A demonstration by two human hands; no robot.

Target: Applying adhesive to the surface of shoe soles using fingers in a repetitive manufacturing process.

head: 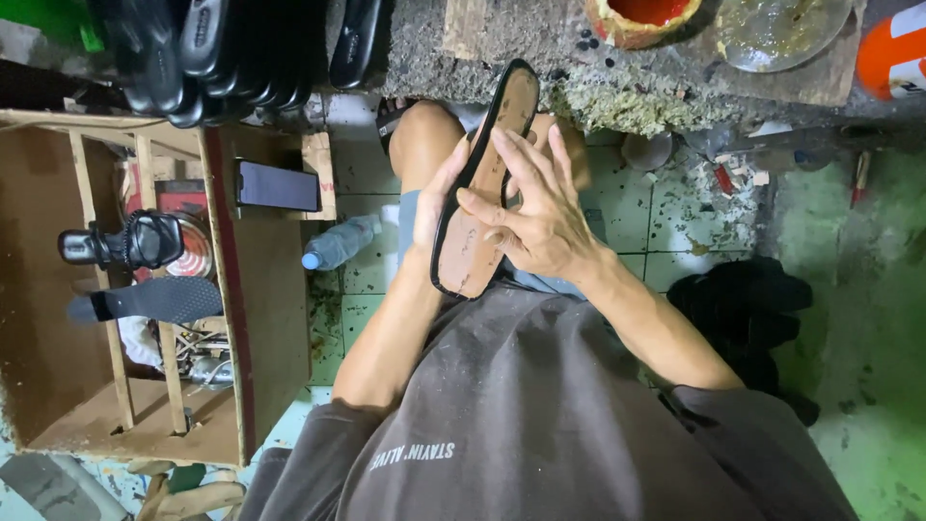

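Sole: you hold a flat brown shoe sole with a black rim over your lap, its long axis running from near your belly up toward the far worktop, tilted slightly right at the far end.
Left hand: your left hand cups the sole's left edge from beneath, fingers wrapped round the rim in a closed grip.
Right hand: your right hand lies across the sole's upper face, fingers spread and pressing on the brown surface; the thumb is hidden, so you cannot tell how firmly it clasps.
Worktop: a rough, stained worktop lies at the far side, carrying a red-lined pot and a round metal lid.
Left side: a wooden crate holds a black heeled sandal and a dark sole; a phone rests on its edge.
Floor: a plastic bottle lies on the green tiles just left of your knee.
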